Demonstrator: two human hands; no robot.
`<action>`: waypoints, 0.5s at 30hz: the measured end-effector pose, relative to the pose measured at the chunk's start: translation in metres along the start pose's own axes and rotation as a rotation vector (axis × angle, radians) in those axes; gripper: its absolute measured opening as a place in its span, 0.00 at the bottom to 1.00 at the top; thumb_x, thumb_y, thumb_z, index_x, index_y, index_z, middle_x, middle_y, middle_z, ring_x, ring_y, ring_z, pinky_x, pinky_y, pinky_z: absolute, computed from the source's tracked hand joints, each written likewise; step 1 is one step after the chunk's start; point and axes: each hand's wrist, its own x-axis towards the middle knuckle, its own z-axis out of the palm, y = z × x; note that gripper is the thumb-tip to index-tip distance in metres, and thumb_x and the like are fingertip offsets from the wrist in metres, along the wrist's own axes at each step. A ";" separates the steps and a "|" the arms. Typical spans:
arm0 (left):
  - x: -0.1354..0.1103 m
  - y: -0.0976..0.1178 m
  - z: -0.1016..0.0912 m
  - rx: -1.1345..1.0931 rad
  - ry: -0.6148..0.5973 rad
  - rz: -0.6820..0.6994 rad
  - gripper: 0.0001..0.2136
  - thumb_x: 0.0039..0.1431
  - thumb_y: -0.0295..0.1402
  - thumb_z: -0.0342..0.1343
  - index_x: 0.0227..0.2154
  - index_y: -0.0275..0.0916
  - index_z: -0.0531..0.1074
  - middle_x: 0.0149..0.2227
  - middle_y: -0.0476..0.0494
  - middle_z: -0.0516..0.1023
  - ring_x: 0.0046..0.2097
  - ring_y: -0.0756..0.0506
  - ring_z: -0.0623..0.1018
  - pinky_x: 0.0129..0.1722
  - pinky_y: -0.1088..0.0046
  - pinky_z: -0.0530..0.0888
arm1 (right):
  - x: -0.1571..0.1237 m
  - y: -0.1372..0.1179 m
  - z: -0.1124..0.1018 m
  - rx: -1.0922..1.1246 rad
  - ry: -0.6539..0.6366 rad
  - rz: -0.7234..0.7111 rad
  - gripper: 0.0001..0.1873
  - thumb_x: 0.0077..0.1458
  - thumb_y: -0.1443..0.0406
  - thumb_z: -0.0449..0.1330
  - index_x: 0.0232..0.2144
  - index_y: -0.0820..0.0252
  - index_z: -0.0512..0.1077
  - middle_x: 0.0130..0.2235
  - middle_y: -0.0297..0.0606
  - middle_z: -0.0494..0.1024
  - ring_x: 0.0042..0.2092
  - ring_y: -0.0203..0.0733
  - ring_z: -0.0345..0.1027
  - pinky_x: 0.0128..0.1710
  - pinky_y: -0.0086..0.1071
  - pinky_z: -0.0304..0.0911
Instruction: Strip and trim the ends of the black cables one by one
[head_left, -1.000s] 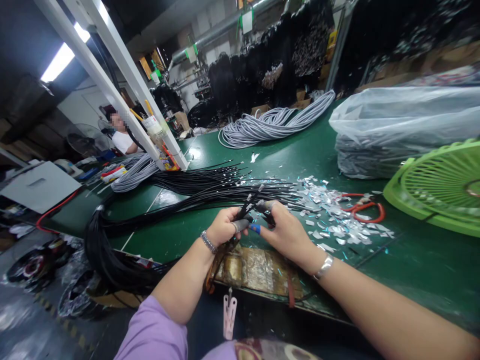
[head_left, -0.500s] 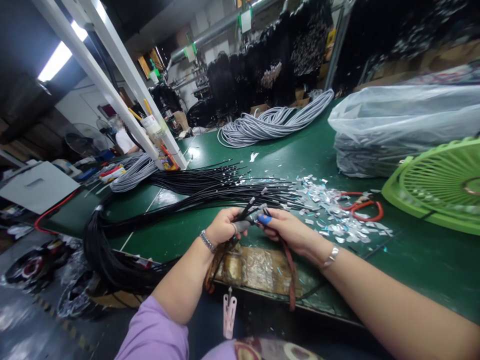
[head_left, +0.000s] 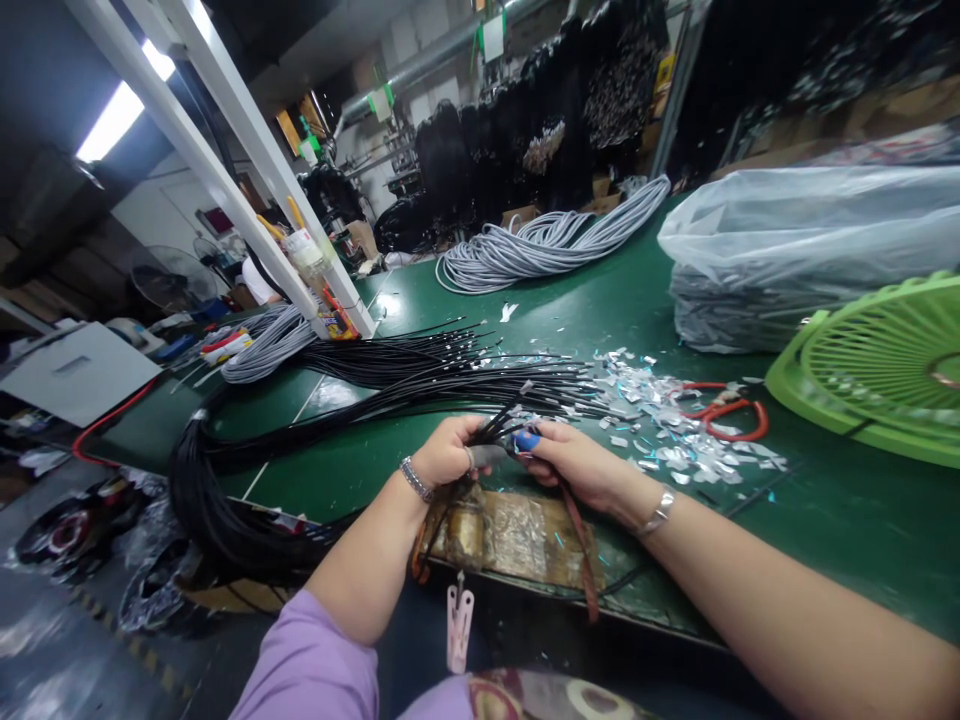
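Note:
Above the bench's front edge, my left hand (head_left: pixel 450 455) is closed round a few black cables (head_left: pixel 495 428), whose ends point up and right. A finger of that hand wears a grey covering. Facing it, my right hand (head_left: pixel 574 458) pinches at the cable ends; a blue covering (head_left: pixel 526 440) wraps one fingertip. The exact piece between the right fingers is too small to make out. Behind both hands lies a long bundle of black cables (head_left: pixel 405 397) with pale tips. Under them is a brown board wrapped in clear tape (head_left: pixel 510 540), and a reddish-brown strap (head_left: pixel 577 530) hangs below my right hand.
Silver and blue scraps (head_left: pixel 660 420) litter the green bench (head_left: pixel 600 310), beside a red-handled tool (head_left: pixel 739 425). A green fan (head_left: pixel 885 365) and a plastic-wrapped bundle (head_left: pixel 795 260) stand right. Grey cable coils (head_left: pixel 540 255) lie behind. A pink clothespin (head_left: pixel 459 630) hangs in front.
The black cable ends between my hands have shifted and sit lower and closer together. My right fingers have turned slightly at the ends. The person in the background has moved partly behind the post.

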 end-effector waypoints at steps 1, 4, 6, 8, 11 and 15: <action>0.000 0.000 0.000 0.000 0.010 0.003 0.19 0.39 0.43 0.67 0.29 0.33 0.73 0.18 0.51 0.69 0.18 0.54 0.66 0.16 0.79 0.62 | 0.000 -0.001 0.000 0.005 0.007 -0.004 0.23 0.36 0.51 0.69 0.21 0.59 0.62 0.19 0.24 0.61 0.18 0.25 0.46 0.16 0.24 0.39; 0.000 0.000 -0.001 0.002 0.027 0.004 0.20 0.38 0.44 0.67 0.30 0.33 0.73 0.18 0.52 0.69 0.17 0.54 0.65 0.15 0.79 0.61 | -0.002 -0.004 -0.001 0.011 0.014 -0.022 0.22 0.37 0.52 0.69 0.23 0.59 0.64 0.20 0.25 0.62 0.19 0.25 0.47 0.16 0.24 0.40; 0.000 0.000 -0.001 0.003 0.027 0.003 0.21 0.38 0.45 0.67 0.30 0.33 0.73 0.17 0.52 0.68 0.17 0.55 0.64 0.15 0.80 0.61 | -0.003 -0.005 -0.001 0.006 0.009 -0.035 0.22 0.37 0.52 0.69 0.24 0.59 0.64 0.20 0.25 0.63 0.19 0.26 0.47 0.17 0.24 0.41; 0.000 0.000 -0.001 0.000 0.025 0.005 0.21 0.39 0.45 0.67 0.30 0.32 0.73 0.17 0.52 0.68 0.17 0.55 0.64 0.15 0.80 0.60 | -0.003 -0.006 -0.002 -0.010 0.004 -0.053 0.22 0.37 0.52 0.69 0.24 0.59 0.65 0.21 0.25 0.64 0.19 0.26 0.47 0.17 0.25 0.41; 0.000 0.000 -0.002 0.003 0.020 0.013 0.21 0.40 0.45 0.66 0.31 0.32 0.73 0.17 0.52 0.67 0.17 0.55 0.64 0.16 0.80 0.60 | -0.003 -0.005 -0.003 -0.052 0.008 -0.094 0.22 0.38 0.50 0.68 0.26 0.59 0.66 0.22 0.26 0.65 0.19 0.26 0.48 0.17 0.25 0.41; 0.000 -0.004 -0.003 0.022 0.024 0.019 0.20 0.41 0.44 0.66 0.31 0.32 0.72 0.18 0.52 0.67 0.17 0.55 0.64 0.17 0.80 0.60 | -0.002 -0.005 -0.006 -0.200 0.036 -0.218 0.20 0.42 0.51 0.66 0.28 0.59 0.68 0.20 0.25 0.62 0.20 0.29 0.49 0.19 0.26 0.45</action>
